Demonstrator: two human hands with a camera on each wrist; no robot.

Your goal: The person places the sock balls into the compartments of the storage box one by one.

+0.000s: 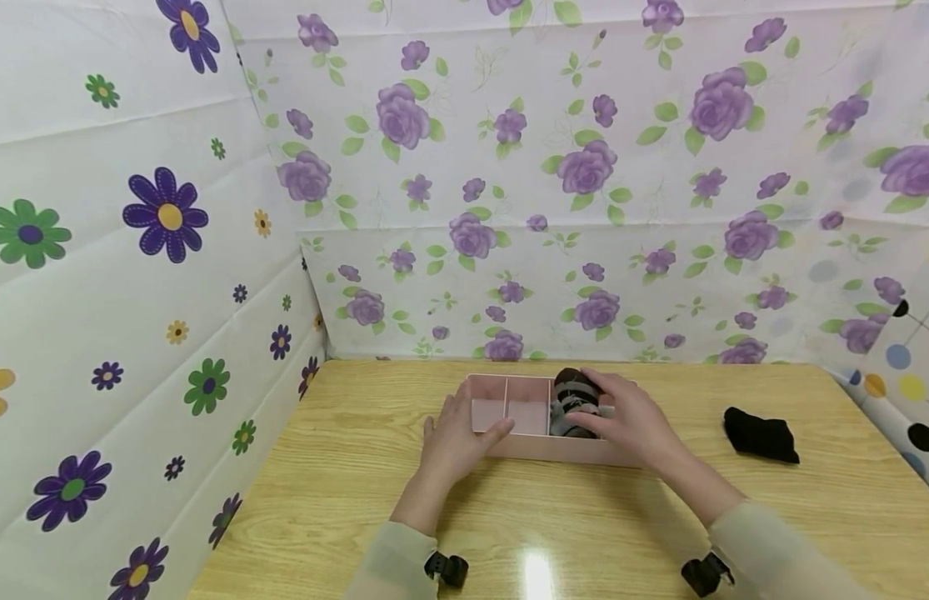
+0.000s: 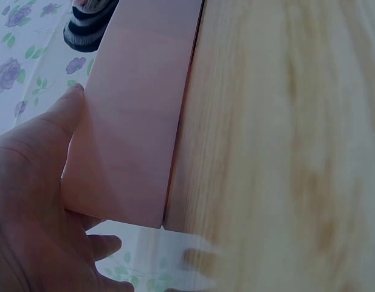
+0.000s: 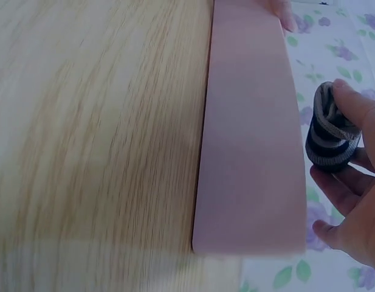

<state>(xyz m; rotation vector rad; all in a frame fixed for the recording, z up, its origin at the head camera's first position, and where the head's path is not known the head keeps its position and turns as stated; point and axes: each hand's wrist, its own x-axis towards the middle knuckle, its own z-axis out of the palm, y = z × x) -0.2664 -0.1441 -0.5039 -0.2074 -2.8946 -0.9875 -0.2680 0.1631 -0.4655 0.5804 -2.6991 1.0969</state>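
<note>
A pink storage box (image 1: 554,450) with dividers stands lengthwise on the table. My left hand (image 1: 457,442) grips its left end, thumb at the front rim and fingers round the far side. Over the box's right half, my right hand (image 1: 632,417) pinches a rolled striped sock (image 1: 576,390), dark with grey bands, between thumb and fingers. In the right wrist view the rolled sock (image 3: 333,131) is upright above the rim, its folded end up. Grey fabric (image 1: 558,423) shows in the compartment beneath it. The two left compartments show bare floors.
A black folded sock (image 1: 760,435) lies on the wooden table (image 1: 344,467) to the right of the box. Behind the table hangs a flowered cloth (image 1: 449,275), and another patterned cloth (image 1: 134,333) runs along the left side.
</note>
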